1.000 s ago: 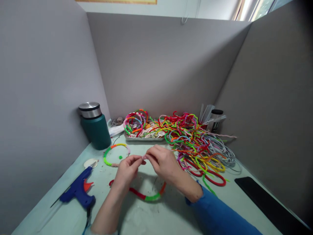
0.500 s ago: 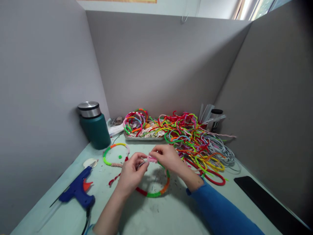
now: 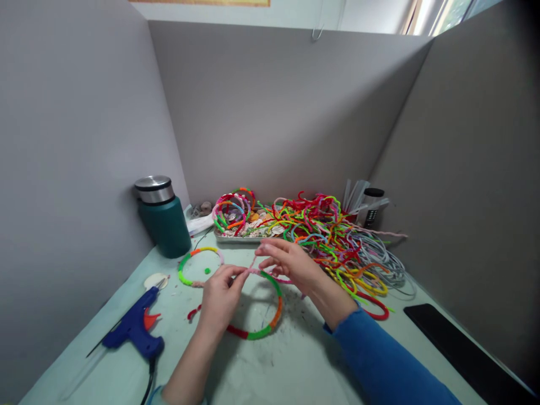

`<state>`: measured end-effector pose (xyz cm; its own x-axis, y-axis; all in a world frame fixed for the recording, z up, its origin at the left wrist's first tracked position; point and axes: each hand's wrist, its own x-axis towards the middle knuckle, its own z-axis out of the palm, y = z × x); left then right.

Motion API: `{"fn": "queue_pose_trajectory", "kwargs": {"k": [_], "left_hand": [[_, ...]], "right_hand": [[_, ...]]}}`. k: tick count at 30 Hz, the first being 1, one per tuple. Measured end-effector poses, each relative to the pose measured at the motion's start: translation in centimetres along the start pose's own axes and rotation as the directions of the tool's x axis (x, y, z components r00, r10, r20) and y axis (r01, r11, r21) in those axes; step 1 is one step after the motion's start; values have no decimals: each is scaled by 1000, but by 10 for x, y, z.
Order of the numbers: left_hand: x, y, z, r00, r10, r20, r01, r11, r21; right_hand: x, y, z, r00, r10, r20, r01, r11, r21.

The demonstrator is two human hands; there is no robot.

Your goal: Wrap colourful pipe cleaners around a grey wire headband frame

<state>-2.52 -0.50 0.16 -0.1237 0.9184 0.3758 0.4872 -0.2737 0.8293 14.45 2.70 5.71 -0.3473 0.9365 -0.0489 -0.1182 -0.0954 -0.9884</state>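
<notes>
My left hand (image 3: pixel 221 295) is closed in a pinch on a ring of coloured pipe cleaners (image 3: pixel 258 335), with green, orange and red sections. At the pinch, a pink pipe cleaner (image 3: pixel 253 271) lies against the ring. One pink end rises towards the fingertips of my right hand (image 3: pixel 287 264), and another pink length shows beneath that hand. The right hand's fingers are spread apart just right of the pinch. A second coloured ring (image 3: pixel 182 264) lies on the table behind my left hand, and a dark red twisted end (image 3: pixel 193 313) shows to its left.
A blue glue gun (image 3: pixel 135 329) and a green bottle (image 3: pixel 164 225) stand at left. At the back are a tray of buttons (image 3: pixel 244 239) with several rings, and a heap of pipe cleaners (image 3: pixel 324 225). A black phone-like slab (image 3: pixel 459 343) lies right. Grey panels surround the table.
My right hand has loosened its pinch and spread its fingers, so pink ends now stick out. The ring has shifted slightly left; my left hand still pinches it.
</notes>
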Motion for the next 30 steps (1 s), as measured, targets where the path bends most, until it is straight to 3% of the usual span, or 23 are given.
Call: {"fn": "queue_pose_trajectory", "kwargs": {"k": [5,7,10,13,16,24,30], "left_hand": [[3,-5,-2,984,-176,-35,176,984,-4],[3,-6,-3,966,-256,-23,254,964,-82],[4,-6,-3,946,-323,-21,310,924,-223],[5,-5,-4,925,-380,-14,359,883,-302],[5,-2,-4,909,-417,18,395,844,-364],[2,9,-5,867,-470,164,475,685,-552],[1,11,-7,858,-452,245,491,579,-651]], "right_hand": [[5,10,3,973,-191,-129,157,959,-237],[3,13,4,939,-323,-116,250,876,-412],[-4,13,7,901,-433,42,354,673,-649],[-13,12,13,878,-420,229,435,501,-748],[-18,12,20,860,-409,306,463,373,-804],[-29,17,37,931,-173,321,348,155,-925],[-26,23,40,946,-211,247,265,66,-962]]}}
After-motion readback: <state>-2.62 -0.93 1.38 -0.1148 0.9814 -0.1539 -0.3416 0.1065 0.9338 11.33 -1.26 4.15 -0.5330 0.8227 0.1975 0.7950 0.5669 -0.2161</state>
